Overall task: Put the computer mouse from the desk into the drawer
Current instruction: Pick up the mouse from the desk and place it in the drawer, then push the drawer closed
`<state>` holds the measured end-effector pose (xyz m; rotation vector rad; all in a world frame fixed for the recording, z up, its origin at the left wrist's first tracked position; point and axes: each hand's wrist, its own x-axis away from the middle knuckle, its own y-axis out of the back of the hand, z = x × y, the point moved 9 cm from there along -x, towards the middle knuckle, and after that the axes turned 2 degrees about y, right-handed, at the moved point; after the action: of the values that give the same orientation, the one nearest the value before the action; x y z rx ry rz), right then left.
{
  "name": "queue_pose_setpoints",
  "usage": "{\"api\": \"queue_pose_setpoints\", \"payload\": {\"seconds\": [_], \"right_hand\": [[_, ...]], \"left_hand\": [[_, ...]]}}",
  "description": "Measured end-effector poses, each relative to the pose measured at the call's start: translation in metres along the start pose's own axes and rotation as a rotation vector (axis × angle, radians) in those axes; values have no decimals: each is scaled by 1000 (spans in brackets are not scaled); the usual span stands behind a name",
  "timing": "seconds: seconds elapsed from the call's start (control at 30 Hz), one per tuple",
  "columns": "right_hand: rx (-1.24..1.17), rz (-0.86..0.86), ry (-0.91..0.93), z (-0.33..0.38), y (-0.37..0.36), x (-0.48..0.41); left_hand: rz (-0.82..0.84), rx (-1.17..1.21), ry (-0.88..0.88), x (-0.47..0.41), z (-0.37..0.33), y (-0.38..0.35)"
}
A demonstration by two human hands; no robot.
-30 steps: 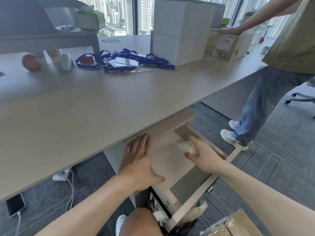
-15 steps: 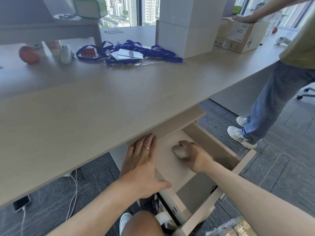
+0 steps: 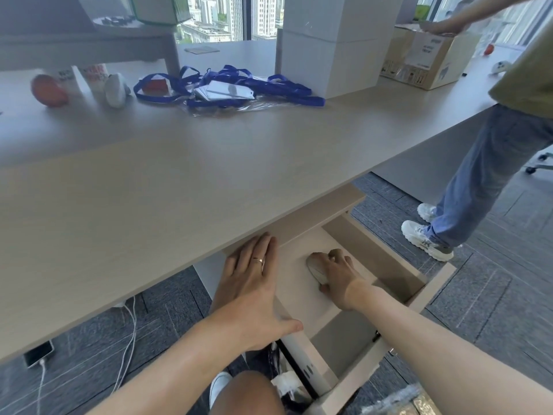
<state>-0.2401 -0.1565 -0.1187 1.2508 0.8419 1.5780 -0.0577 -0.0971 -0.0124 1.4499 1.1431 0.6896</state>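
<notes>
The pale beige wooden drawer (image 3: 386,259) stands pulled out below the front edge of the light wood-grain table (image 3: 185,181); the small off-white computer mouse (image 3: 316,268) rests on the drawer's floor, toward its left half; the right hand (image 3: 336,272) lies over the mouse from the right, fingers curled around its body and in contact with it; the left hand (image 3: 254,292) is spread flat, fingers extended and together, palm down on the drawer's left side wall, thumb pointing right, holding nothing; a ring shows on one finger. On the table's far part lie a tangle of blue fabric lanyards (image 3: 227,85), a round orange fruit (image 3: 49,90) and a brown cardboard box (image 3: 425,61); a second person's hand rests on that box.
</notes>
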Motion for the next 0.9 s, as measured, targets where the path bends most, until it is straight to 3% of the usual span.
{"api": "queue_pose_setpoints", "payload": {"seconds": [0.23,0.33,0.43,0.53,0.73,0.9], "right_hand": [[-53,-109,51,-5,54,27],[-25,-299,100,-20,95,65],[-66,-496,18,-42,108,115],[-167,-500,-116,-60,79,143],[-609,-582,-281,-73,42,171],[-1163,-416,-543,-86,-1,169]], "left_hand": [[65,-5,23,-1,1,-4],[98,-14,34,0,-1,-3],[133,-13,49,1,-3,-2],[188,3,92,1,-3,-3],[218,64,154,12,-8,-2],[223,84,211,18,-2,-6]]}}
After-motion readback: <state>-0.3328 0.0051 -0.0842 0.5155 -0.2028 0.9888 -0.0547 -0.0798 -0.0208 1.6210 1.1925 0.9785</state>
